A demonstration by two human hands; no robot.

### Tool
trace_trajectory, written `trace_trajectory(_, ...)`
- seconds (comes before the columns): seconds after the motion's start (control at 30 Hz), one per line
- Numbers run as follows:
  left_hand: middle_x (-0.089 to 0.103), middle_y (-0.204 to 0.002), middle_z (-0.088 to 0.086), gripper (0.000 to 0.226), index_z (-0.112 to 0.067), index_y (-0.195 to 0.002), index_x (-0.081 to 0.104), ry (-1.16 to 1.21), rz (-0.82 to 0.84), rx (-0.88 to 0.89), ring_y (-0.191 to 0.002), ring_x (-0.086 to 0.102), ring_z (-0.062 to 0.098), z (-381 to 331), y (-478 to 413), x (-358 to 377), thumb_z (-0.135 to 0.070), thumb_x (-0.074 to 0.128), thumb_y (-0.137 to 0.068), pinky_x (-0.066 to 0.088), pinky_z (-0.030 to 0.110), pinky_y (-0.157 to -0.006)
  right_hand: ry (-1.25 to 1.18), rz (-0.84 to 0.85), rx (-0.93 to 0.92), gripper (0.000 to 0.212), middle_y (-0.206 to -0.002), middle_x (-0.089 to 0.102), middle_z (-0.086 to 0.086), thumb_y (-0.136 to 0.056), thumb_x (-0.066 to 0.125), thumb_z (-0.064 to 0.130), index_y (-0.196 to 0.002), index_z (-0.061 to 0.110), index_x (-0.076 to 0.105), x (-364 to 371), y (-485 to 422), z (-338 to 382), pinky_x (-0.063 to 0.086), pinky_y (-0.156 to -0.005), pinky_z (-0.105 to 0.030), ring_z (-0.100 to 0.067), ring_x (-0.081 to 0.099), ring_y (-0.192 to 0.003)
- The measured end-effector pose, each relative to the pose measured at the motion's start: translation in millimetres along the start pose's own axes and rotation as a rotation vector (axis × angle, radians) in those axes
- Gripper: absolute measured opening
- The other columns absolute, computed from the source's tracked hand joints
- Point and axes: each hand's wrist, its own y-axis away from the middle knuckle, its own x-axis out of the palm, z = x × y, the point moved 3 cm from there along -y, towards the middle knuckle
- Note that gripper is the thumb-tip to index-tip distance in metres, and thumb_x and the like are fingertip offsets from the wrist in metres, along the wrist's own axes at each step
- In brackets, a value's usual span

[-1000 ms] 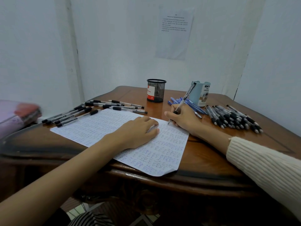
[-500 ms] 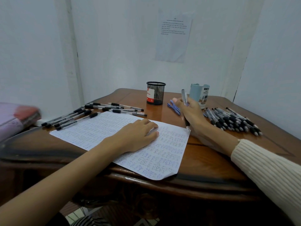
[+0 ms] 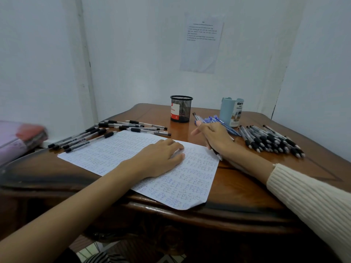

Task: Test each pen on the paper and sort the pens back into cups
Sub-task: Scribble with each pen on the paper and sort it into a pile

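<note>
table point(image 3: 247, 186): dark wood, glossy varnish, reflective top. paper point(image 3: 114, 154): matt white, smooth, ink-marked. mesh cup point(image 3: 181, 109): black wire mesh, looks metal, paper-like label. blue cup point(image 3: 227, 111): smooth plastic, slight sheen. pens on the left point(image 3: 85, 137) and pens on the right point(image 3: 269, 141): clear shiny plastic barrels, matt black grips. pen point(image 3: 217, 154) in right hand point(image 3: 214, 137): same build. sleeve point(image 3: 313, 202): cream ribbed knit cloth. wall point(image 3: 133, 54): matt paint, slightly uneven

Ribbed cream knit sleeve point(image 3: 313, 202)
</note>
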Motion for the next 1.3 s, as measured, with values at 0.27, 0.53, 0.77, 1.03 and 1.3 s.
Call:
trace_trajectory(0.27, 0.033, -0.146, -0.005, 0.045, -0.026, -0.142, 0.034, 0.012, -0.003, 0.010, -0.129, 0.035, 0.011, 0, 0, 0, -0.042, 0.028, -0.100, 0.031, 0.029, -0.102, 0.383, -0.109, 0.073, 0.031, -0.082, 0.060, -0.004, -0.097, 0.047, 0.032, -0.106, 0.009, 0.065, -36, -14, -14, 0.037, -0.057, -0.024, -0.016, 0.053, -0.071)
trace_trajectory(0.53, 0.033, -0.147, -0.005, 0.046, -0.027, -0.142, 0.032, 0.008, -0.008, 0.019, -0.129, 0.035, 0.010, 1, -2, 1, -0.043, 0.027, -0.099, 0.032, 0.030, -0.104, 0.732, -0.309, 0.358, 0.025, -0.110, 0.059, -0.022, -0.093, 0.047, 0.016, -0.108, -0.001, 0.056, -121, -10, -50, 0.036, -0.069, -0.030, -0.033, 0.054, -0.093)
trace_trajectory(0.77, 0.036, -0.143, -0.008, 0.042, -0.029, -0.137, 0.041, 0.060, -0.030, 0.005, -0.124, 0.040, 0.010, 2, 1, -4, -0.044, 0.034, -0.098, 0.035, 0.029, -0.100, 0.935, -0.286, 0.377, 0.026, -0.087, 0.057, -0.012, -0.092, 0.052, 0.024, -0.098, 0.002, 0.064, -121, -13, -61, 0.033, -0.056, -0.026, -0.025, 0.048, -0.074)
trace_trajectory(1.03, 0.040, -0.141, -0.005, 0.039, -0.027, -0.129, 0.049, 0.091, -0.042, -0.115, -0.122, 0.043, 0.014, 40, 18, -17, -0.045, 0.042, -0.095, 0.037, 0.038, -0.103, 0.681, -0.185, -0.088, 0.022, -0.106, 0.065, -0.009, -0.090, 0.055, 0.023, -0.106, 0.015, 0.068, -40, -30, -2, 0.041, -0.069, -0.028, -0.023, 0.058, -0.094)
trace_trajectory(1.3, 0.039, -0.142, 0.003, 0.043, -0.022, -0.137, 0.042, 0.053, -0.085, -0.214, -0.127, 0.038, 0.020, 62, 27, -15, -0.041, 0.035, -0.099, 0.032, 0.037, -0.105, 0.461, 0.327, -0.103, 0.032, -0.098, 0.063, -0.002, -0.084, 0.066, 0.039, -0.106, 0.016, 0.064, 77, -62, 28, 0.046, -0.087, -0.030, -0.021, 0.056, -0.100)
